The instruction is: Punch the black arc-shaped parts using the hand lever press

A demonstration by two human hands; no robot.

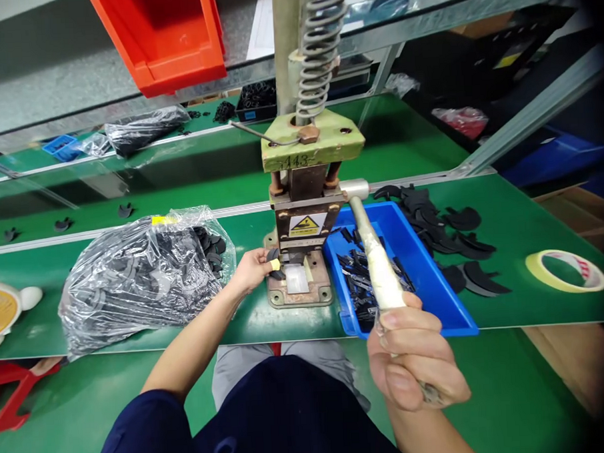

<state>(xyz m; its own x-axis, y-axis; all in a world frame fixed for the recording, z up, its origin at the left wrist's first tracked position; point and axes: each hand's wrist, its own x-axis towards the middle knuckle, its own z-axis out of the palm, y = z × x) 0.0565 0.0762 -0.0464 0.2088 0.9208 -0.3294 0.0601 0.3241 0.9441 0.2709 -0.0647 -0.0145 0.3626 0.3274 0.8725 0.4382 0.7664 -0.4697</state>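
Observation:
In the middle stands a hand press (pixel 306 216) with a green head, a coil spring (pixel 319 59) and a warning label. My right hand (pixel 418 355) is wrapped round the taped end of its lever (pixel 376 256), which slants down toward me. At the left of the press base (pixel 299 297), my left hand (pixel 254 268) pinches a dark curved plastic part (pixel 274 260) at the die opening. Something yellow shows at those fingertips. The part's inner end is hidden under the press head.
A clear bag (pixel 139 280) of black parts lies left. A blue bin (pixel 419 281) with black strips sits right of the press, near loose curved parts (pixel 426 214) and a tape roll (pixel 567 270). An orange bin (pixel 166 42) is on the shelf above.

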